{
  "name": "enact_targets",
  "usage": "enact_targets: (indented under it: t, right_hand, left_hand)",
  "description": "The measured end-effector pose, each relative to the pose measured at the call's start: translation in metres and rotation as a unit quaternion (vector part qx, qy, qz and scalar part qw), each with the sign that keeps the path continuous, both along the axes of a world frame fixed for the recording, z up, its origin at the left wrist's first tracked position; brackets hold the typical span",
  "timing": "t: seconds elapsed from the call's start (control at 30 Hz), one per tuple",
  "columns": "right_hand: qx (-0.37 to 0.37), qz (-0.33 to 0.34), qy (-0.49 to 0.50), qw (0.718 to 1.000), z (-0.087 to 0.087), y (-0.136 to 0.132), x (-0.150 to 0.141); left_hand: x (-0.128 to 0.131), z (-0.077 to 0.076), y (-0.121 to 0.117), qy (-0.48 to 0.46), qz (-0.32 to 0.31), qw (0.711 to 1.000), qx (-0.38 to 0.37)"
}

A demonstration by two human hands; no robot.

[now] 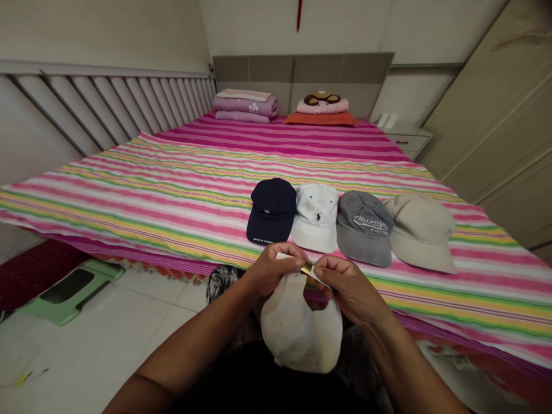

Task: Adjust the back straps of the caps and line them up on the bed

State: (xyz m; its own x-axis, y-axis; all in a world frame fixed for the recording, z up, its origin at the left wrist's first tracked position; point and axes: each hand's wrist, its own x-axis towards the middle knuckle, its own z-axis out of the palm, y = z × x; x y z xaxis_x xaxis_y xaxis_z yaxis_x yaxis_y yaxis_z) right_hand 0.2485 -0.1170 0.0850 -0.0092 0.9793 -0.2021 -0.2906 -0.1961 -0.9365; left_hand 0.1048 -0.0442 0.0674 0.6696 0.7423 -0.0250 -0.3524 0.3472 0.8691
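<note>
fingers (pixel 291 264) pinching pale cap (pixel 299 333), four caps (pixel 351 230), striped bed (pixel 194 190)

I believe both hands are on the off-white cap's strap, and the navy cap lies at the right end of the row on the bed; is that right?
Not quite: in the head view, the navy cap lies at the left end of the row on the bed. Left hand and right hand are indeed on the strap.

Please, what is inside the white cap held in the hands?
Through the back opening of the white cap, only a dark reddish patch shows, which I cannot identify. The rest of the inside is covered and cannot be seen.
</note>
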Motion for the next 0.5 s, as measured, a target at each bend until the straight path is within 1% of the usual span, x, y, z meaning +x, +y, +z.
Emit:
enact_targets:
  t: [0.1,0.23,0.37,0.5]
  right_hand:
    - [-0.002,-0.006,-0.007,1.0,0.002,0.0,0.001]
    - [-0.001,-0.008,-0.021,1.0,0.002,0.0,0.003]
    - [-0.002,-0.003,-0.017,1.0,0.001,0.001,0.005]
    - [-0.006,0.004,-0.015,1.0,0.002,0.003,0.005]
  left_hand:
    - [-0.002,0.002,0.003,0.012,-0.018,1.0,0.009]
    - [-0.008,0.004,0.012,0.069,-0.051,0.996,0.019]
    - [-0.011,0.008,0.02,0.118,-0.094,0.989,0.001]
    - [-0.01,0.016,0.024,0.145,-0.134,0.98,-0.01]
